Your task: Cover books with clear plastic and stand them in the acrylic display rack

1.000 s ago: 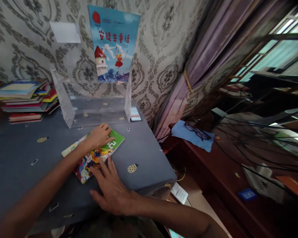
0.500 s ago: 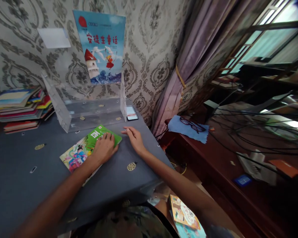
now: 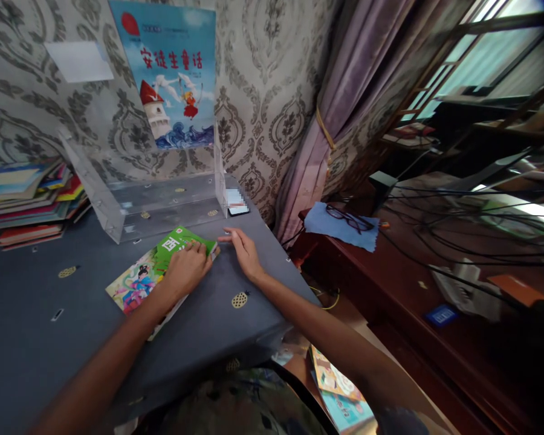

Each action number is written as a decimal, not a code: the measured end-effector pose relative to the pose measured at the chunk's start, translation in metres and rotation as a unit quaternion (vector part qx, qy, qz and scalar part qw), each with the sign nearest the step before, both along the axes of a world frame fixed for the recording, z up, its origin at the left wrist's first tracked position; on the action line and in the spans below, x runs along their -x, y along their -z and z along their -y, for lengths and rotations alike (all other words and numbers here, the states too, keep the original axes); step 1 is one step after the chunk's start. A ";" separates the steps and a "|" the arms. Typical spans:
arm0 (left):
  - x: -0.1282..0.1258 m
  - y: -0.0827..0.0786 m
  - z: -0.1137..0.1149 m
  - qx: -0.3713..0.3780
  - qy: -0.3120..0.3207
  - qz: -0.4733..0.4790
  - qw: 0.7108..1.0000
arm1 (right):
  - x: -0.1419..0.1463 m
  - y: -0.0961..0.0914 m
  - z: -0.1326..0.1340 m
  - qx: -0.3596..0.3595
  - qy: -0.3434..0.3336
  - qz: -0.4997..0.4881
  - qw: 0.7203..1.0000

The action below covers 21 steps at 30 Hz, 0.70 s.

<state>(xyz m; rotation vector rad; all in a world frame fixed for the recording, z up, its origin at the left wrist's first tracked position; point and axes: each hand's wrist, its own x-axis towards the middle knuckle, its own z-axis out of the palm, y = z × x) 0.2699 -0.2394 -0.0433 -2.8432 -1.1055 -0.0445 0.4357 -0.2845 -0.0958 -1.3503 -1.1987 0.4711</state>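
A green picture-covered book (image 3: 138, 284) lies at a slant on the dark grey tabletop, its page edges showing on the right. My left hand (image 3: 188, 266) is over the book's upper right part, fingers bent on the cover and thumb down by the right edge. Part of the cover is hidden under this hand and forearm. Just right of the book, my right hand (image 3: 245, 251) is held apart from it, empty, with index finger and thumb stretched out. Behind both hands stands a clear plastic stand (image 3: 111, 211), and above it a blue storybook (image 3: 174, 84) is upright against the wall.
A pile of books (image 3: 22, 193) is at the left rear. The phone (image 3: 238, 204) lies beside the stand. To the right, glasses (image 3: 349, 217) rest on a blue cloth (image 3: 320, 223) near tangled cables (image 3: 453, 241). More books (image 3: 340, 386) are low by my right side.
The view has shifted slightly. My left fingers look more bent, and the book's right-hand page edges show more. My right hand stays beside the book.
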 end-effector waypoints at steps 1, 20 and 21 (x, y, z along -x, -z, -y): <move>0.000 -0.001 -0.001 0.004 -0.005 0.005 1.000 | 0.001 0.000 0.001 0.000 0.001 0.006 1.000; 0.039 0.008 -0.027 0.055 0.066 0.065 0.994 | 0.013 -0.004 0.016 0.036 -0.071 0.216 0.973; 0.051 0.008 -0.034 0.059 0.060 0.067 0.994 | 0.013 -0.003 0.016 0.045 -0.075 0.229 0.970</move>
